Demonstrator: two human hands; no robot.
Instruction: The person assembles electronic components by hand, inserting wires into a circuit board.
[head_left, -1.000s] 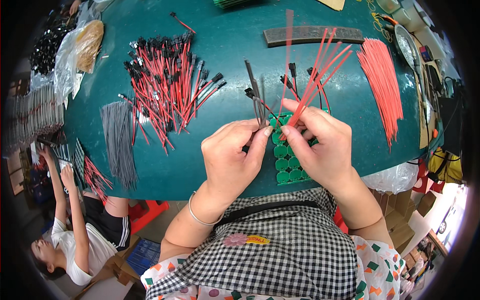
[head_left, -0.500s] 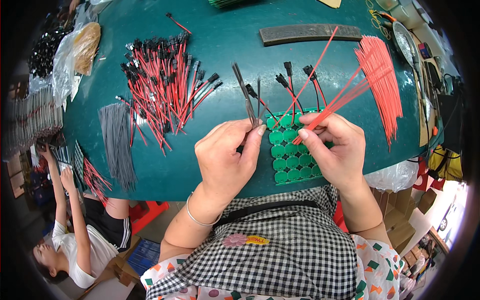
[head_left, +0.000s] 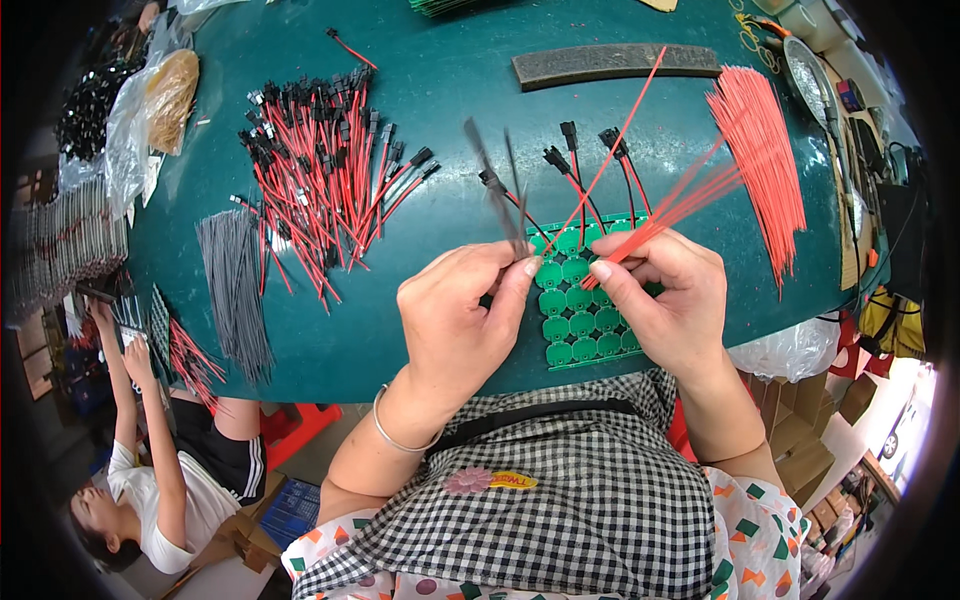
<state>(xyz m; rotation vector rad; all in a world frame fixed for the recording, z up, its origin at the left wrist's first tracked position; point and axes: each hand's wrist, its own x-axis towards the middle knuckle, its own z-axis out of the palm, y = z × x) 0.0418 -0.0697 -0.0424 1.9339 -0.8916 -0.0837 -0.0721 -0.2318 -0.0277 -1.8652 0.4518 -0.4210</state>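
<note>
While the left hand (head_left: 460, 310) pinches a few dark grey wires (head_left: 513, 234) between thumb and fingers, the right hand (head_left: 675, 297) grips a bundle of red wires (head_left: 682, 208). A second ago that bundle stood steeper and close beside the left hand; now it leans rightward, the hands farther apart. One lone red wire (head_left: 624, 127) slants up from the upper left of the green circuit board (head_left: 583, 325), which lies on the teal table (head_left: 460, 60) between the hands.

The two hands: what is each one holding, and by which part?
The left hand pinches some dark grey wires near their lower ends; the right hand pinches a bundle of red wires, also near their lower ends.
</note>
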